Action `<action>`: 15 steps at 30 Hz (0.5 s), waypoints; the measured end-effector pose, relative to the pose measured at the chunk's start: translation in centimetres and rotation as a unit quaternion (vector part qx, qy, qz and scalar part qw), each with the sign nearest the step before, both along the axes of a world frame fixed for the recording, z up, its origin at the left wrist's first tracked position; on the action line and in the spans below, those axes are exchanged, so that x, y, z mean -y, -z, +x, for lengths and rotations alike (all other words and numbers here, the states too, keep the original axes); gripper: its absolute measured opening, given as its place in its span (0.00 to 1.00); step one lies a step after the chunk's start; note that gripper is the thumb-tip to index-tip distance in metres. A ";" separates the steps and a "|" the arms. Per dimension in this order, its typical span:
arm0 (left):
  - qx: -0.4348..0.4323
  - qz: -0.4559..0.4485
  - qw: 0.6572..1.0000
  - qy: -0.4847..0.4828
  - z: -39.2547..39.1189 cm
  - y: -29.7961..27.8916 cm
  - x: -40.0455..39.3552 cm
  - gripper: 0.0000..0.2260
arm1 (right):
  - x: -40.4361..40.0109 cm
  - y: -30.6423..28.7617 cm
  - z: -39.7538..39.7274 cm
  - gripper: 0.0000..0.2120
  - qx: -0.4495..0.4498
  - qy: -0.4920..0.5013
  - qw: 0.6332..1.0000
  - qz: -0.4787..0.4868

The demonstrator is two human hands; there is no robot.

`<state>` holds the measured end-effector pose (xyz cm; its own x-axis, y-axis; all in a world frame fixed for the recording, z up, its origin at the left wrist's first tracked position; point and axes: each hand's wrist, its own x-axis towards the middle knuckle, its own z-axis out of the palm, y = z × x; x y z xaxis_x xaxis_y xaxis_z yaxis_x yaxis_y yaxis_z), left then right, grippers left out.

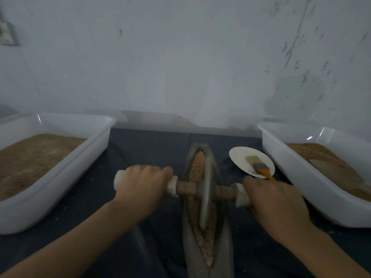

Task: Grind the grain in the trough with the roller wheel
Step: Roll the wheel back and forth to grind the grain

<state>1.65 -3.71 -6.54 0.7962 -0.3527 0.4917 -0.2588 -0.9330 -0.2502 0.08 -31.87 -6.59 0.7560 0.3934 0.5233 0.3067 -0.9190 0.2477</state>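
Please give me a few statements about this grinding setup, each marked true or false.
1. Both hands grip the axle of the grey stone roller wheel, the left hand on one end and the right hand on the other. True.
2. The long dark boat-shaped trough is empty. False: grain lies in it.
3. The orange-handled brush rests on the round white plate. True.
4. The white plastic tub on the left holds water. False: it holds a brown, sandy-looking material.

A plain hand-milling workroom, this. Bare scuffed wall (180, 57) behind, dark cloth (140, 149) over the table, white tubs (60, 125) of meal left and right.
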 end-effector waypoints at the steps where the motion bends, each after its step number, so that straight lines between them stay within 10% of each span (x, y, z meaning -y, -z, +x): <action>1: -0.016 -0.020 0.999 -0.033 1.3 0.3 0.1 0.12 | -0.4 -0.2 1.5 0.21 0.013 0.013 1.000 -0.015; 7: -0.048 -0.057 0.996 -0.054 4.8 -0.3 0.7 0.09 | -1.5 -1.7 6.6 0.11 -0.024 0.056 0.997 -0.052; 15: -0.027 -0.022 0.998 0.049 -4.1 -1.7 -0.5 0.22 | 1.5 -0.3 -0.6 0.25 -0.174 0.054 0.983 -0.036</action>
<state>-2.43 -3.22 -4.89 0.7846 -0.4087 0.4663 -0.3611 -0.9125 -0.1923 -0.52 -33.33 -6.24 0.9238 0.3271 0.1992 0.2857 -0.9349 0.2104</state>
